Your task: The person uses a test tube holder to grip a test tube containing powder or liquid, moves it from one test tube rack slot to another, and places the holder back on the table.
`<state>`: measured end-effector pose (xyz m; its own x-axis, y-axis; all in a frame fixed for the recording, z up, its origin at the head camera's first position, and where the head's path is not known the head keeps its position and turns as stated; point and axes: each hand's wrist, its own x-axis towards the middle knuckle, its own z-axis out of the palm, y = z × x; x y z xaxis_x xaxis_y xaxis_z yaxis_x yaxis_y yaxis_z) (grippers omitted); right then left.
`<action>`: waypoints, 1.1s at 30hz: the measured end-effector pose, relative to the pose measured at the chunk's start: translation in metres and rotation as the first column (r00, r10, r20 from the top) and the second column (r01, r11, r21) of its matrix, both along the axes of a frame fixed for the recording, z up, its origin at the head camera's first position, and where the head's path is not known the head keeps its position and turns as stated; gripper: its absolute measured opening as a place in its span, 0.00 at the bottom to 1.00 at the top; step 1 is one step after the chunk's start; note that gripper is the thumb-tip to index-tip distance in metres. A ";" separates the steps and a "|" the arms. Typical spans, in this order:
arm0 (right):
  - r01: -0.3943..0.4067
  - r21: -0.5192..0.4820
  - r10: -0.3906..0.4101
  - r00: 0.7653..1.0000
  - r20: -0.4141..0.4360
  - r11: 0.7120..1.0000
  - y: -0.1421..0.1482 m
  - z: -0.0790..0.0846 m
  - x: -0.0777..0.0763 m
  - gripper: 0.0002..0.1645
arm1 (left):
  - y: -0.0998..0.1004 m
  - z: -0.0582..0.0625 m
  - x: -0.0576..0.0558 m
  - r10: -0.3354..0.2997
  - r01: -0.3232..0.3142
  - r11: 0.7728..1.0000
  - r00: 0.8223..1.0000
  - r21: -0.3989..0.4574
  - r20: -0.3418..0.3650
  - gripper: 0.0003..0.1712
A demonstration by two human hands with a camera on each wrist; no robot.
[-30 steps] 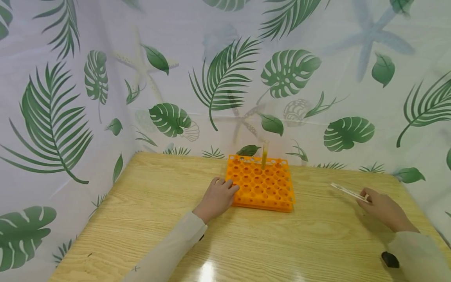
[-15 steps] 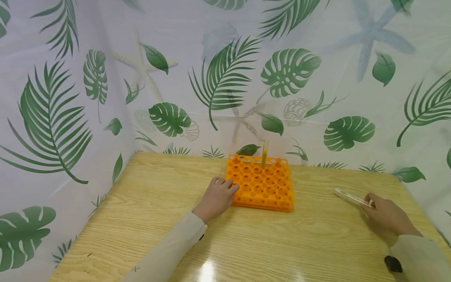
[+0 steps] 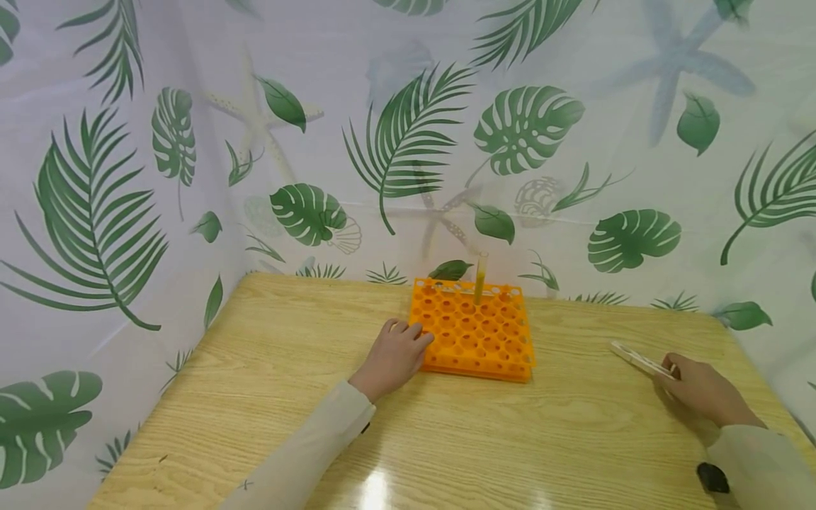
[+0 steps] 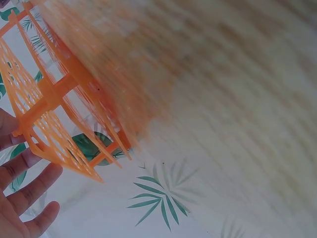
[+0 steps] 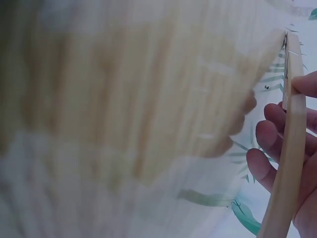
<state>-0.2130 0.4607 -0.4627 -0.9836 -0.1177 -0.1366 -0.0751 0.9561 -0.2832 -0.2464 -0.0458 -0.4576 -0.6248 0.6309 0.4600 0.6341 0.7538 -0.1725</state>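
An orange test tube rack (image 3: 468,341) stands on the table in the head view. One glass test tube (image 3: 480,285) with yellow liquid rises upright from its back row. My left hand (image 3: 392,356) grips the rack's left edge; in the left wrist view its fingers (image 4: 38,186) lie along the orange frame (image 4: 58,89). Off to the right, above the tabletop, my right hand (image 3: 709,391) holds a wooden test tube clamp (image 3: 639,360), tip pointing left and away. The right wrist view shows the clamp's wooden arm (image 5: 290,144) and metal spring, with nothing between its jaws.
The wood-grain table (image 3: 268,340) reaches back to a white cloth (image 3: 319,149) printed with green leaves and starfish. That cloth also covers the left side. Both sleeves are pale, and a dark strap piece (image 3: 712,477) shows by the right cuff.
The right hand has moved a little rightward and nearer to me with the clamp, mostly in the first half second. The left hand, rack and tube have stayed in place.
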 end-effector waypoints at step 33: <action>-0.045 0.026 0.045 0.999 0.014 0.999 -0.001 -0.004 -0.005 0.13 | 0.001 0.000 0.000 0.012 -0.012 1.000 1.000 -0.016 0.006 0.04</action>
